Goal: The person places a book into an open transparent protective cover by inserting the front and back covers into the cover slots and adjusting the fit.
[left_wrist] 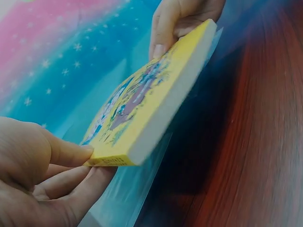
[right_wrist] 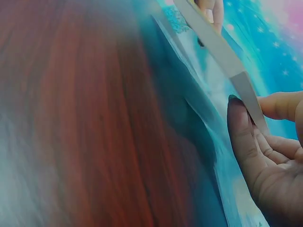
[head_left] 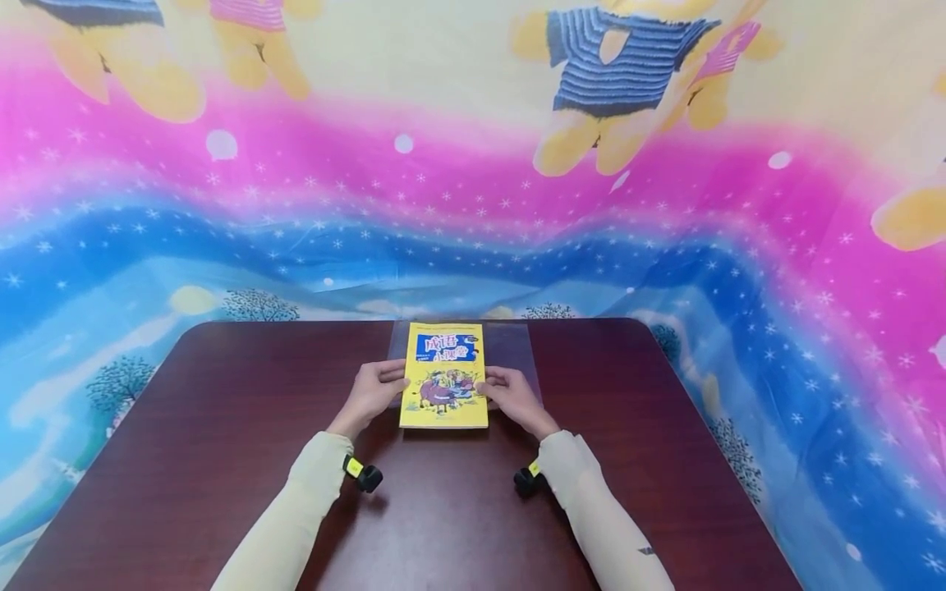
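Note:
A yellow paperback book [head_left: 445,410] with a blue title panel and a cartoon cover is held up between both hands, its cover facing me. My left hand [head_left: 374,392] pinches its left edge, thumb on the cover and fingers beneath, as the left wrist view shows of the book's spine [left_wrist: 111,161]. My right hand [head_left: 516,396] pinches the opposite edge; in the right wrist view the right hand [right_wrist: 270,146] has its thumb and fingers on either side of the book [right_wrist: 222,52]. Behind and below the book lies a clear plastic sheet [head_left: 510,345], partly hidden by it.
The dark red-brown wooden table [head_left: 244,460] has rounded far corners. A patterned cloth backdrop [head_left: 473,180] with snowflakes and bears hangs right behind its far edge and along the sides. Each wrist wears a black band with a small device [head_left: 364,474].

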`<control>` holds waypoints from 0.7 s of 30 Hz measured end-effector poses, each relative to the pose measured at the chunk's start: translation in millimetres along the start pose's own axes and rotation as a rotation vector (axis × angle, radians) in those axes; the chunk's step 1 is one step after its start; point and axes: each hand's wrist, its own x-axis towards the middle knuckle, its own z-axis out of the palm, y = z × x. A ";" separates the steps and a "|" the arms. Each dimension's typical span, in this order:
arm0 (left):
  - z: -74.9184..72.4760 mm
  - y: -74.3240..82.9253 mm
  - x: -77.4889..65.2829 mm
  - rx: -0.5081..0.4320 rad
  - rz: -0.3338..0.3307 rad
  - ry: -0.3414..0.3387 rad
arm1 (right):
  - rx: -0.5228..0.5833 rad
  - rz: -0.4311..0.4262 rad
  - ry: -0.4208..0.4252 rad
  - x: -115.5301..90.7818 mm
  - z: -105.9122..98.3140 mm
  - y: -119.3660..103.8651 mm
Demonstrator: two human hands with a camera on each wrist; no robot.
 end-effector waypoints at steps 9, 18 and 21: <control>31.4 6.3 10.0 0.046 0.028 0.018 | -0.027 0.015 0.051 -5.3 -25.6 6.9; 59.1 10.8 17.9 0.088 0.126 0.038 | -0.128 0.036 0.162 -8.9 -47.6 8.3; 67.1 14.4 20.8 0.107 0.144 0.045 | -0.156 0.036 0.204 -8.3 -54.4 7.7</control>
